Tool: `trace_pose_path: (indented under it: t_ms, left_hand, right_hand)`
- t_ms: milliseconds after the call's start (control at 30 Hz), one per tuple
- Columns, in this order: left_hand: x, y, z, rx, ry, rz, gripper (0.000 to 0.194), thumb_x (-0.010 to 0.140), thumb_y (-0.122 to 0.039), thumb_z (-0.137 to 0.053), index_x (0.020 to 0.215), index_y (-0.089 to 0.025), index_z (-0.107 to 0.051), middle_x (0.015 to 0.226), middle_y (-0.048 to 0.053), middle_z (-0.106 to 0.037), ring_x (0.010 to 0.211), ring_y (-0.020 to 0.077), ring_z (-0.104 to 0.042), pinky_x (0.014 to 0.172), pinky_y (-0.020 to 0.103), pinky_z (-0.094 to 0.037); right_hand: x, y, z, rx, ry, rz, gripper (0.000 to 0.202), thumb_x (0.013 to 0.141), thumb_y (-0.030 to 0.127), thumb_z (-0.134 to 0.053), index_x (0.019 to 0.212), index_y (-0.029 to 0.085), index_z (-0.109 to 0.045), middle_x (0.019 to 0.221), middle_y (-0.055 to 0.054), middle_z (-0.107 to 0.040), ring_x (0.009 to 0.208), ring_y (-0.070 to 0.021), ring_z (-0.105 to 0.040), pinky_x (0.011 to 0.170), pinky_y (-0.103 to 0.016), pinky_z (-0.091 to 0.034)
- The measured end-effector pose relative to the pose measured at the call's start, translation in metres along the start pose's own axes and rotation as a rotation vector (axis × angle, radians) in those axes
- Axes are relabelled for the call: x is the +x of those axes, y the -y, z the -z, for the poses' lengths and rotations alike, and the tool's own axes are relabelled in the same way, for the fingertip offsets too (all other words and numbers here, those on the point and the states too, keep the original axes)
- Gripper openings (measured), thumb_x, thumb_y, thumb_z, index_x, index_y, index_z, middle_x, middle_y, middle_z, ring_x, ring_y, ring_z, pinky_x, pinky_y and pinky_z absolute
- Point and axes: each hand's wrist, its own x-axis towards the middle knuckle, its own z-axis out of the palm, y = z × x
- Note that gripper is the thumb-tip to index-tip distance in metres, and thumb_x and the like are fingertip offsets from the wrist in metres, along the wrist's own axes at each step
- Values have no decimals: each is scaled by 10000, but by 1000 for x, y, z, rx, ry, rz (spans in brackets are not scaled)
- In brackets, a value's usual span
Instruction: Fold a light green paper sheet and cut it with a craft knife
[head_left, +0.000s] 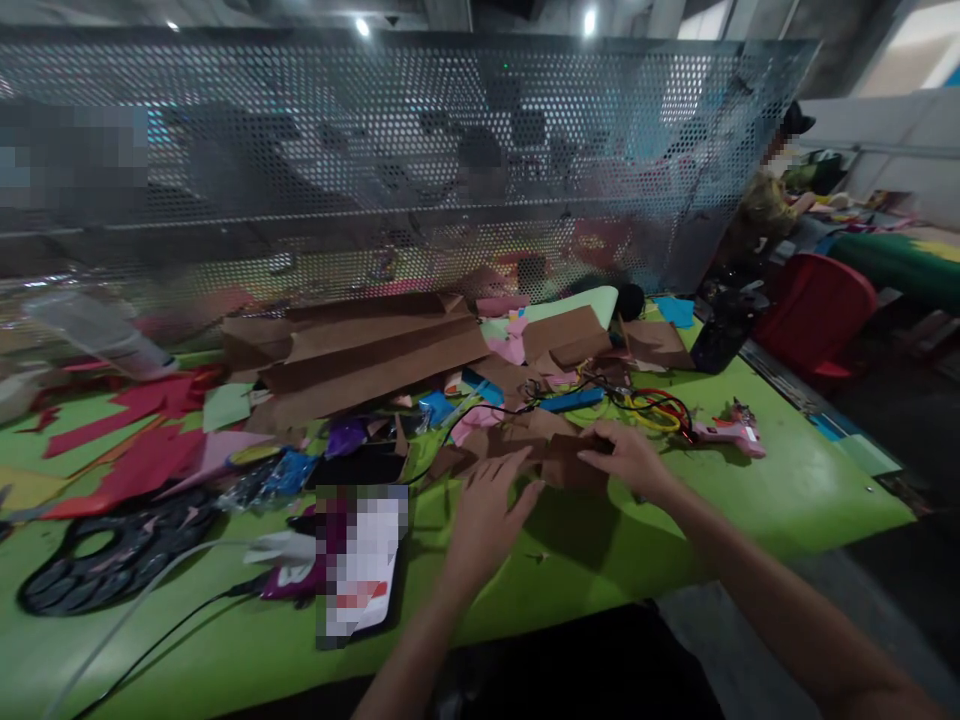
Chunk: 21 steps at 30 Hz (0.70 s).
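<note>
My left hand [486,512] lies flat with fingers spread, its tips on a small brown paper piece [559,455] on the green table [787,500]. My right hand [630,458] grips the right edge of the same brown piece between thumb and fingers. Just beyond my right hand lie scissors with red and yellow handles [656,410], and a pink glue gun [731,432] lies to the right of them.
Large brown sheets [360,355] are stacked behind, with red paper scraps [142,430] at the left. A blurred phone [360,565] and black cables lie near the front edge. A perforated metal screen [390,150] closes the back. A red chair [814,310] and a seated person are at the right.
</note>
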Motion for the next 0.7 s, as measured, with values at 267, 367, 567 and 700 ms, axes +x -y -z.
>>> trace_pose_path:
  t_ms: [267,367,567,700]
  left_hand:
    - [-8,-9,-14,-1022,196,152,713,869,-624,-589,1444,-212,-503,1502,121,-503,1405,295,-428,1140,415,-365]
    - [-10,-12,-18,-1280,239,274,759,811,-614,-681,1431,-206,-518,1425,128,-578,1359,317,-480,1082,417,-424]
    - [-5,-15,-32,-1421,167,385,883,623,-334,-890,1393,-156,-499,1082,112,-734,992,237,-680,869,315,-513]
    - [-9,-9,-35,-1307,107,378,782,685,-370,-828,1374,-193,-503,991,66,-734,916,213,-678,783,289,-520]
  right_hand:
    - [-13,22,-2,237,-49,195,156,763,92,-592,703,223,-653,1227,-84,-689,1189,-254,-573,1023,-442,-387]
    - [-15,24,-4,282,-36,154,167,768,95,-595,687,227,-657,1286,-81,-668,1235,-259,-554,1043,-465,-377]
    - [-16,21,-13,323,-16,150,130,762,123,-657,713,237,-695,1351,-78,-628,1271,-270,-536,1057,-462,-376]
    - [-13,17,-12,351,-16,65,36,770,253,-731,803,240,-725,1085,-67,-723,1073,-263,-627,974,-420,-444]
